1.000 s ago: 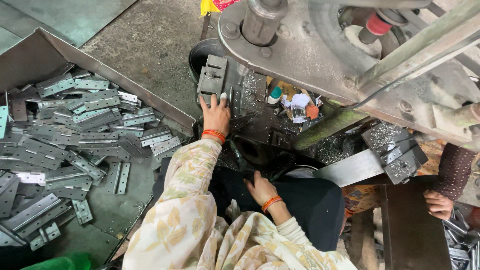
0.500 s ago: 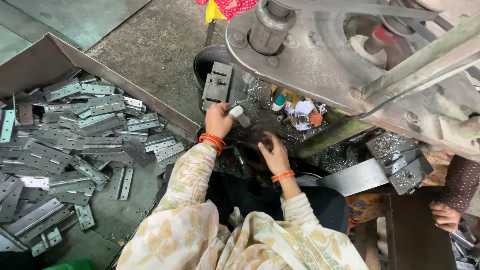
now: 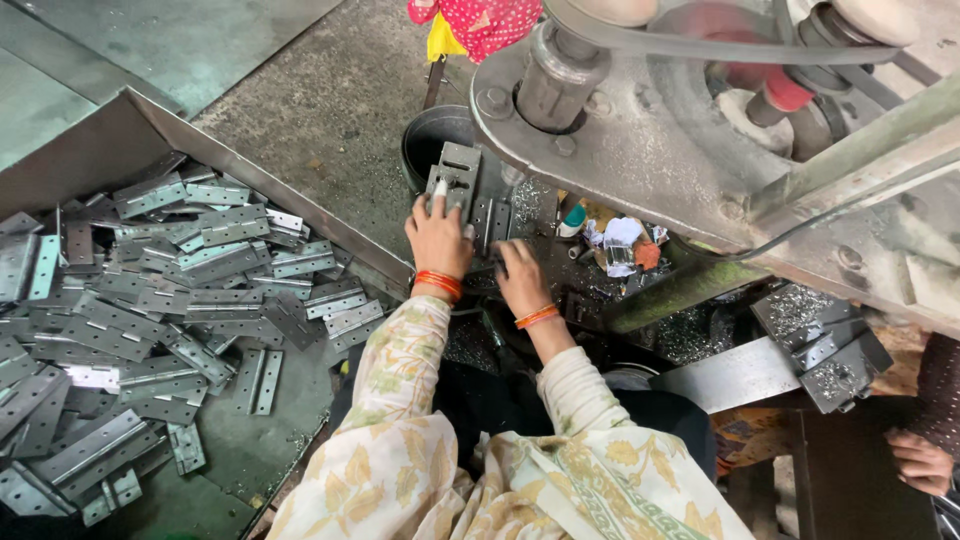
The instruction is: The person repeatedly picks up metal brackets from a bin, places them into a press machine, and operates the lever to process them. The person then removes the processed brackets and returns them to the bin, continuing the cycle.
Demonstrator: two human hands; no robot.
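My left hand [image 3: 437, 237], with an orange bangle at the wrist and white tape on one fingertip, grips the lower edge of a grey slotted metal plate [image 3: 458, 172] on the bed of a press machine [image 3: 640, 150]. Just to its right my right hand [image 3: 520, 277], also with an orange bangle, has its fingers curled on a grey hinge [image 3: 490, 222] beside that plate. The two hands are almost touching. Both arms are in pale floral sleeves.
A big metal tray [image 3: 250, 165] at left holds several grey hinges [image 3: 210, 262]. A dark bucket [image 3: 430, 145] stands behind the plate. Small scraps and a bottle [image 3: 572, 220] lie under the machine arm. Another person's hand [image 3: 920, 460] rests at the lower right by metal blocks [image 3: 825, 345].
My right hand has risen from my lap to the machine bed beside my left hand. My left hand stayed at the grey plate. The view has shifted closer.
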